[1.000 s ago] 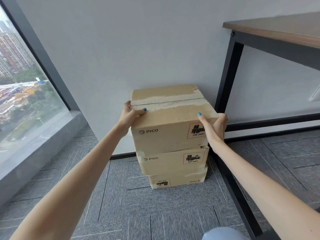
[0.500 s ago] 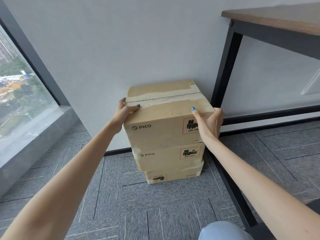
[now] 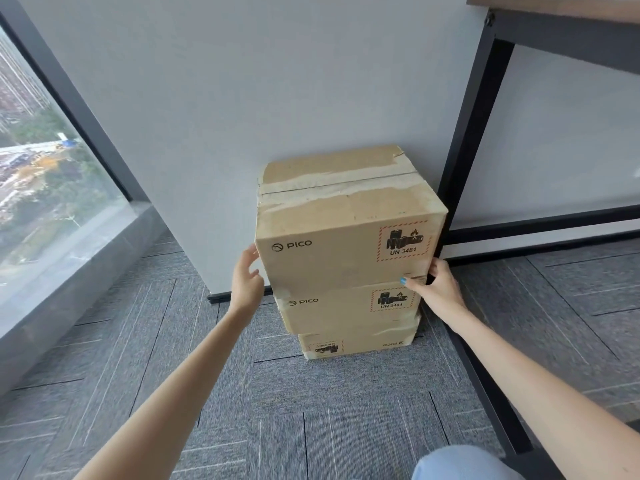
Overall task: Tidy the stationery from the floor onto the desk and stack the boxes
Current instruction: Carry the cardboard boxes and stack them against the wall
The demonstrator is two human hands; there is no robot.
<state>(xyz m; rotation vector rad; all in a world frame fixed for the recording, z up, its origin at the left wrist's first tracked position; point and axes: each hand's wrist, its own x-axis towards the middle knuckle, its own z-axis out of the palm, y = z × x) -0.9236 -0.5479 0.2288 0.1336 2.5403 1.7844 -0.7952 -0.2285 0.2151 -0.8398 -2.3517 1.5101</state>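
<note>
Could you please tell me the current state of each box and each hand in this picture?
Top box: taped shut, upright, uppermost of three.
Middle box: print upright, sandwiched between the other two.
Bottom box: print upside down, on the carpet.
Left hand: open, fingers relaxed beside the top box.
Right hand: thumb on the top box's lower corner; grip unclear.

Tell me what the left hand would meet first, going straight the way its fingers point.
The top box: the left hand points at its left front edge, seemingly just short of touching; depth is unclear.
</note>
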